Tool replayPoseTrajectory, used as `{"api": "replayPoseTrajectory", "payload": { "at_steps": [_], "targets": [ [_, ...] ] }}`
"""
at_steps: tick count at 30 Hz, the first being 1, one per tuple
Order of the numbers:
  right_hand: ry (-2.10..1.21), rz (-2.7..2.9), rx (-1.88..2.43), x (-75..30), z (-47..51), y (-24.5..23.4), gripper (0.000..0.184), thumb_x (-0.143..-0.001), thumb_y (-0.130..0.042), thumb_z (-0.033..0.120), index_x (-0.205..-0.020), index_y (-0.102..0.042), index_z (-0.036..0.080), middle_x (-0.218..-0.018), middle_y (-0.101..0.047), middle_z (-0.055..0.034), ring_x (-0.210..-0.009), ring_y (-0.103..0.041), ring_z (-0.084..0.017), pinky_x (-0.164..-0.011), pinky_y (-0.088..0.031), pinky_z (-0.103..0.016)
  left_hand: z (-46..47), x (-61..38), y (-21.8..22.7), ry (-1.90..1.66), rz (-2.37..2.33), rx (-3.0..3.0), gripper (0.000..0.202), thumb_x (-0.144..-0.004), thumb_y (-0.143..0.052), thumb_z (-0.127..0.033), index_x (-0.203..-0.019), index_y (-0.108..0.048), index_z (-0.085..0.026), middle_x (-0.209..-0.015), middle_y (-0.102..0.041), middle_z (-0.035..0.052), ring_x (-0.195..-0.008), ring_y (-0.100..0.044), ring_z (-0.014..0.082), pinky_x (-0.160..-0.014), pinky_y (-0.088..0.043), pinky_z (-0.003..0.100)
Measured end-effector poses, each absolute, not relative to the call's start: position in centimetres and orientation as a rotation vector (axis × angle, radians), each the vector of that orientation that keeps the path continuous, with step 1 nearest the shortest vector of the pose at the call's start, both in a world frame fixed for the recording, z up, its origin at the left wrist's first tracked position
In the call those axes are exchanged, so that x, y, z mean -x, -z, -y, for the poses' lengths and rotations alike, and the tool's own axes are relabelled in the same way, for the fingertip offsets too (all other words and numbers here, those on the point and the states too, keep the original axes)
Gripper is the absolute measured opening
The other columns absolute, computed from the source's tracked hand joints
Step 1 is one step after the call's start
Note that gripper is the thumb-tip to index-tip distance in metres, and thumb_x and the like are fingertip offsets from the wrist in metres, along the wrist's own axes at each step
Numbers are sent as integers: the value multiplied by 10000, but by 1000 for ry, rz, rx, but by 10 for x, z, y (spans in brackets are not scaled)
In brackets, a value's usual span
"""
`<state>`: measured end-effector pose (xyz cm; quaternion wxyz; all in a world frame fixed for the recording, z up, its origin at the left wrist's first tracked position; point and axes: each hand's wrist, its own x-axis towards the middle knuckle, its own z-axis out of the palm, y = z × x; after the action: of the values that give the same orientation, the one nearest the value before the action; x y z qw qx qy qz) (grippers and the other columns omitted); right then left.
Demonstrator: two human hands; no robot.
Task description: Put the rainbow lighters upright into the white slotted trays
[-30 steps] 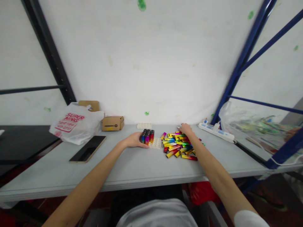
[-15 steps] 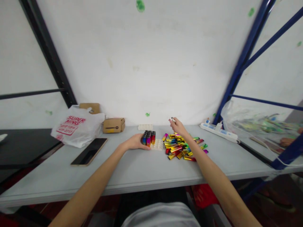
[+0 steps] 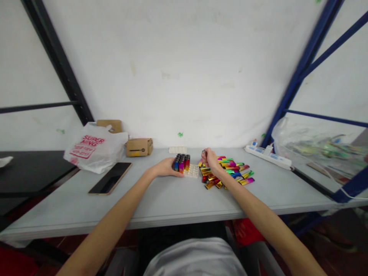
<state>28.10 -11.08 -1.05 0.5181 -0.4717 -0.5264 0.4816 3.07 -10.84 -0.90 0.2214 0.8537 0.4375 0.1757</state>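
Observation:
Several shiny, colour-fading lighters (image 3: 181,163) stand upright in the left part of a white tray with round sockets (image 3: 192,171). My left hand (image 3: 166,167) wraps round the left side of this group, thumb in front and its other fingers hidden behind. To the right, my right hand (image 3: 211,160) is closed on a lighter (image 3: 204,152); only its metal top shows above the fist. A loose pile of lighters (image 3: 230,174) lies under and beside my right wrist.
Against the wall lies another white tray (image 3: 177,150). A cardboard box (image 3: 139,147), a plastic bag (image 3: 96,147) and a phone (image 3: 110,178) are on the left. A power strip (image 3: 268,157) sits at the right, near a blue frame post (image 3: 299,80).
My right hand has come down and slightly left with the lighter, closer to the tray. My left hand stays at the upright lighters. The camera view has shifted a little.

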Motion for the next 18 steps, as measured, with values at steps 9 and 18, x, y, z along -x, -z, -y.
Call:
{"api": "replayPoseTrajectory", "payload": {
  "at_steps": [9, 18],
  "targets": [
    [-1215, 1436, 926, -282, 111, 13, 533, -910, -379, 669, -830, -586, 184, -542, -311, 78, -403, -266, -76, -415, -199, -219, 108, -31, 9, -506, -1189, -2335, 812, -574, -807, -661, -1213, -644, -187, -1170, -721, 52, -1040, -655, 293, -920, -500, 342],
    [-378, 2018, 905, -280, 133, 6, 402, -910, -567, 553, -842, -653, 166, -845, -643, -57, -765, -578, -159, -707, -458, -270, 111, -31, 7, -471, -1198, -2353, 772, -599, -795, -652, -1199, -645, -190, -1127, -735, 42, -1012, -670, 284, -892, -504, 334]
  ]
}}
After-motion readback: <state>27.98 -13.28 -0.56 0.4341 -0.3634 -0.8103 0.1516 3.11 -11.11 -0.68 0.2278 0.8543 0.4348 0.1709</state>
